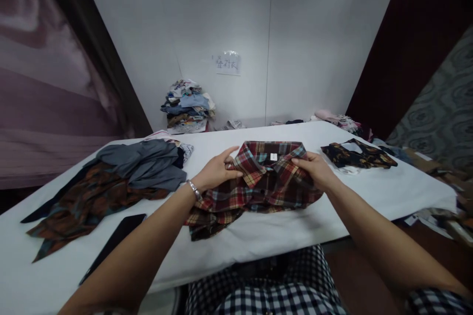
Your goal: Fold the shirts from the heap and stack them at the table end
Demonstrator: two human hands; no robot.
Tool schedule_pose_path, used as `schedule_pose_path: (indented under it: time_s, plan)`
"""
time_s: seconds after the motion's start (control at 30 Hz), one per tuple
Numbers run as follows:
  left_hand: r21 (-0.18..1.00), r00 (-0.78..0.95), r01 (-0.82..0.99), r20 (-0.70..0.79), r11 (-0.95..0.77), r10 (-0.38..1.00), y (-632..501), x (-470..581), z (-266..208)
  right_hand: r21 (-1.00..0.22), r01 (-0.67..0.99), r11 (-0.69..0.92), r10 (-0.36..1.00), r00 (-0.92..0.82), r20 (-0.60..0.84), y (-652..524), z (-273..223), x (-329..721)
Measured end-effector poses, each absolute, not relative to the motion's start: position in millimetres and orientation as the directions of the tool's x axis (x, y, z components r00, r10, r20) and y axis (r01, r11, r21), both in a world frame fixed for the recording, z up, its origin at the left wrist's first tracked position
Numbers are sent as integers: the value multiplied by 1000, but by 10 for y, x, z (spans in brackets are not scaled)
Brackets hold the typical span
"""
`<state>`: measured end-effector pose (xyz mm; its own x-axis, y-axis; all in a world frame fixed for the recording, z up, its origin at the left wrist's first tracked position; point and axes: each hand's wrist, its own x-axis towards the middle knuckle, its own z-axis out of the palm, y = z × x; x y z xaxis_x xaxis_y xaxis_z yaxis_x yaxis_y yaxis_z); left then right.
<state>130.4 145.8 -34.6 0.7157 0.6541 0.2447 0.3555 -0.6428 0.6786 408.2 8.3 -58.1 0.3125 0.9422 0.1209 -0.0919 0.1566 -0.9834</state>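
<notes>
A red and brown plaid shirt [258,194] lies bunched on the white table, its collar toward the far side and a white label [273,156] showing inside the neck. My left hand [218,172] grips the shirt at the left side of the collar, thumb and fingers on the cloth. On the right side of the collar, my right hand [312,167] pinches the fabric with the thumb on top. Part of the shirt, with a sleeve end, trails toward the near left. The fingertips under the cloth are hidden.
Loose grey and brown-orange garments [144,165] lie on the left of the table [214,261], near a flat black object [114,241]. A dark floral garment [358,153] lies at right. Behind stands a clothing stack [188,106]; a paper sign [228,64] hangs on the wall.
</notes>
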Motion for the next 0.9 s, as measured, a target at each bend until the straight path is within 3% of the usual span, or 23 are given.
schedule_pose_path:
  time_s: [0.07,0.13,0.2,0.3,0.4,0.47,0.57,0.63,0.73,0.9]
  plan:
    - [609,797,462,34,-645,602,1541,1239,-415,-980,-1,198,910,372,183,83,-479,4129]
    - [461,792,564,-69,-685,606,1590,1172,-503,-975,64,213,889,402,220,80,-405,4163]
    - [337,740,641,-33,-689,672,1607,1119,-575,-970,95,225,878,412,244,77,-370,4180]
    - [313,622,718,113,-622,775,1616,1077,-608,-967,103,233,877,408,255,83,-367,4187]
    - [455,461,705,291,-545,839,1660,1073,-543,-970,29,240,873,431,229,99,-368,4167]
    - [658,303,604,333,-450,893,1703,1090,-463,-971,-41,234,881,432,194,98,-346,4123]
    - [944,155,222,212,-244,965,1736,1141,-313,-972,-96,215,911,378,164,58,-265,3998]
    - [973,133,-59,227,-221,965,1728,1186,-206,-969,-107,221,929,325,176,13,-181,3888]
    - [849,8,-210,497,-485,868,1704,1257,-37,-963,-117,241,949,237,208,-50,-27,3719]
    - [452,-23,-38,891,-891,453,1827,1385,380,-933,-138,332,940,125,316,-88,277,3505]
